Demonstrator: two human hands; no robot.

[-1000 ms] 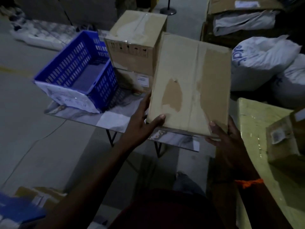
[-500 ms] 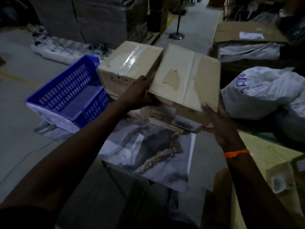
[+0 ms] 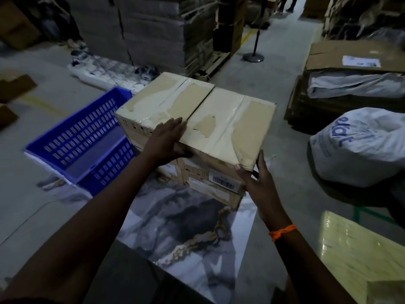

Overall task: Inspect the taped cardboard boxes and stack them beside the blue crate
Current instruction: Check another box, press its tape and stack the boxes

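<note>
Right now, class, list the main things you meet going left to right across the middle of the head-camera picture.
blue crate → left box → right box → white sack

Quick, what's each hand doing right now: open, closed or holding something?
Left hand: holding the near top edge of the taped brown cardboard box, fingers on top, thumb on the front.
Right hand: holding that box's near right corner.
</note>
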